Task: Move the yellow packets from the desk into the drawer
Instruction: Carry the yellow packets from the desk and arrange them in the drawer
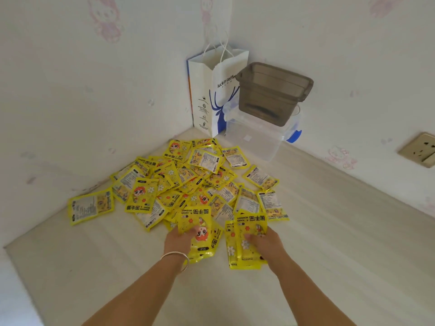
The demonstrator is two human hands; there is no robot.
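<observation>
Both hands' fingers pinched packets: left hand (180, 237) and right hand (264, 241) gathered handfuls, the pile (188, 180) just beyond, for the unseen drawer.

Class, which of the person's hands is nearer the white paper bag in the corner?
Neither, clearly. The left hand lies below-left of the paper bag; the right hand lies below-right.

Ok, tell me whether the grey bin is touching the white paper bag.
Cannot tell. In the head view the grey bin overlaps the white paper bag at its left rim, but overlap alone shows neither contact nor a gap.
</observation>
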